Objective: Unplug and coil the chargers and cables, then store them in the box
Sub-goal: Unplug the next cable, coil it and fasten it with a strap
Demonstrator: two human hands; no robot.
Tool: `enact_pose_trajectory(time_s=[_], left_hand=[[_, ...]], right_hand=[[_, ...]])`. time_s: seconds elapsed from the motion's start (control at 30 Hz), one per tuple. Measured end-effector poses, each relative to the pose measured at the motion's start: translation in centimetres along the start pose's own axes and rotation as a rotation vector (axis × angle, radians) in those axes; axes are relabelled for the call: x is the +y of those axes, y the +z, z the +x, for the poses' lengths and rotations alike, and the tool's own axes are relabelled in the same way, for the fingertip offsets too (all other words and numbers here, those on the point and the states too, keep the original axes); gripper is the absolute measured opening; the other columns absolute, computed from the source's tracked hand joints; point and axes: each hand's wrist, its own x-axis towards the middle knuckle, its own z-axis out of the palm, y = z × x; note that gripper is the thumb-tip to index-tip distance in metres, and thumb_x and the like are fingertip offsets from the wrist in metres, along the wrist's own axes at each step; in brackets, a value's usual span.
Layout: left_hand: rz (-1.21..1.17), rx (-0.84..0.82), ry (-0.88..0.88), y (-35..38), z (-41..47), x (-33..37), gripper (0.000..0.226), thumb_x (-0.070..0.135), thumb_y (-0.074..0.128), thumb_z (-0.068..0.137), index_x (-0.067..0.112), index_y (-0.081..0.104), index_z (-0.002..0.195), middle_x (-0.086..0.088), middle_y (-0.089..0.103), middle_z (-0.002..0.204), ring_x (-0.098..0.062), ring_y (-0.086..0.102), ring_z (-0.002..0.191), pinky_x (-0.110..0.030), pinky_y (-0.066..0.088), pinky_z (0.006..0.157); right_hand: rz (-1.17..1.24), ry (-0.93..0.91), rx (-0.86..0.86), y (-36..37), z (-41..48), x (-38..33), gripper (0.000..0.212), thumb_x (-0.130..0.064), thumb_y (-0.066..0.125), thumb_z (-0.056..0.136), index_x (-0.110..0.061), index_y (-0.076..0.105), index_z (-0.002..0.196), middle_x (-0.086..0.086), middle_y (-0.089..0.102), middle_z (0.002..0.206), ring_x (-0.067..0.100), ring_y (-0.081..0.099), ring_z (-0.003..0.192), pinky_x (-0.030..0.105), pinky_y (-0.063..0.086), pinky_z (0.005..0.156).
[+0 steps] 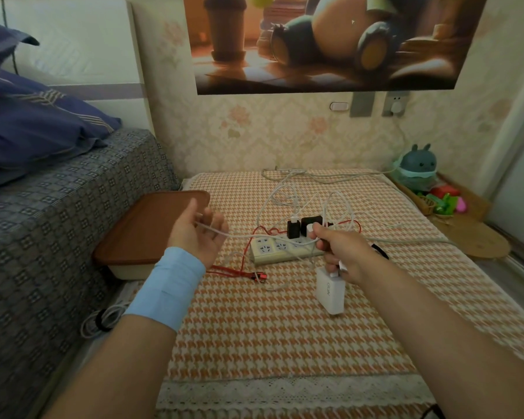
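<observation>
A white cable (254, 236) stretches between my two hands above the houndstooth cloth. My left hand (198, 232) holds its end between loosely curled fingers. My right hand (338, 251) grips the cable, and a white charger block (330, 294) hangs from that hand. Behind my hands lies a white power strip (280, 248) with two black chargers (294, 228) plugged in. A red cable (242, 269) lies in front of the strip. More white cables (288, 196) tangle behind it. The box with a brown lid (147, 228) sits at the left.
A bed with a grey patterned cover (58, 222) and blue pillows runs along the left. A coiled white cable (102, 320) lies on the floor by the bed. A plush toy (416, 166) and small colourful items sit at the far right. Wall sockets (395, 104) are above.
</observation>
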Motion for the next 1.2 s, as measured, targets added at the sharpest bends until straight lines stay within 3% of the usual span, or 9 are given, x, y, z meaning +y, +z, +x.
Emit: enact_pose_trajectory(time_s=[0.17,0.27,0.37,0.57,0.73,0.9,1.0,1.1,1.2], left_hand=[[1.382,0.251,0.008,-2.1,1.0,0.3,0.049,0.046,0.066,0.085,0.001,0.065,0.104,-0.016,0.071,0.101,-0.036,0.07,0.086,-0.045,0.059,0.079],[1.829,0.234,0.336,-1.3,-0.2,-0.6,0.046,0.021,0.068,0.086,0.007,0.054,0.127,-0.014,0.055,0.127,-0.033,0.055,0.115,-0.034,0.046,0.093],[1.708,-0.066,0.841,1.2,-1.6,-2.1,0.043,0.001,0.057,0.085,0.018,0.059,0.125,-0.003,0.055,0.129,-0.022,0.051,0.12,-0.035,0.041,0.105],[1.402,-0.65,0.311,3.3,-3.4,-7.4,0.041,0.03,0.065,0.086,0.033,0.053,0.125,0.011,0.065,0.117,-0.007,0.061,0.111,-0.031,0.049,0.098],[1.436,-0.612,0.281,3.2,-2.9,-6.8,0.011,0.023,0.067,0.09,0.019,0.071,0.1,0.005,0.07,0.087,-0.004,0.062,0.076,-0.024,0.05,0.074],[1.403,-0.594,0.312,3.5,-3.0,-7.0,0.015,0.03,0.064,0.092,0.022,0.066,0.105,0.006,0.061,0.084,-0.006,0.054,0.072,-0.02,0.044,0.066],[1.434,-0.566,0.351,3.5,-2.5,-6.9,0.017,0.023,0.06,0.095,0.01,0.062,0.086,0.0,0.051,0.073,-0.013,0.045,0.068,-0.028,0.037,0.064],[1.221,-0.363,0.285,3.5,-2.1,-5.6,0.02,0.02,0.051,0.099,0.01,0.059,0.084,-0.002,0.06,0.078,-0.015,0.055,0.075,-0.024,0.045,0.068],[0.777,-0.156,0.23,2.8,-1.1,-3.7,0.02,0.013,0.043,0.101,0.008,0.054,0.085,-0.006,0.065,0.065,-0.028,0.068,0.078,-0.039,0.056,0.079]], right_hand=[[-0.043,-0.015,-0.035,-0.3,-0.4,-0.4,0.031,-0.036,0.065,0.098,-0.006,0.072,0.094,-0.001,0.052,0.061,0.015,0.026,0.045,0.031,0.028,0.046],[-0.139,-0.013,-0.104,-0.1,-0.8,-0.6,0.031,-0.035,0.067,0.097,-0.004,0.072,0.094,0.001,0.052,0.062,0.015,0.027,0.045,0.03,0.027,0.046],[-0.142,0.009,-0.2,0.7,-1.1,-0.8,0.034,-0.035,0.066,0.096,-0.002,0.072,0.101,0.0,0.052,0.06,0.014,0.026,0.043,0.029,0.024,0.046],[0.009,0.016,-0.337,1.5,-1.5,-1.5,0.035,-0.038,0.059,0.099,-0.006,0.06,0.083,0.002,0.037,0.058,0.011,0.024,0.036,0.025,0.023,0.041],[0.055,-0.003,-0.312,1.1,-1.7,-1.8,0.027,-0.039,0.062,0.098,-0.012,0.066,0.094,-0.003,0.045,0.058,0.008,0.039,0.039,0.021,0.03,0.036],[0.082,-0.002,-0.328,1.2,-1.5,-2.0,0.029,-0.041,0.06,0.098,-0.013,0.065,0.094,-0.004,0.049,0.062,0.007,0.028,0.033,0.021,0.022,0.036],[0.097,-0.005,-0.362,1.5,-1.8,-2.0,0.029,-0.04,0.059,0.098,-0.012,0.067,0.099,-0.004,0.057,0.068,0.006,0.026,0.032,0.02,0.021,0.036],[-0.047,-0.008,-0.396,1.3,-2.1,-2.2,0.041,-0.047,0.058,0.097,-0.01,0.07,0.111,-0.003,0.053,0.065,0.009,0.025,0.039,0.024,0.022,0.043],[-0.318,0.025,-0.435,0.8,-2.4,-2.3,0.045,-0.051,0.057,0.098,-0.008,0.068,0.105,-0.003,0.034,0.059,0.013,0.022,0.046,0.03,0.019,0.051]])
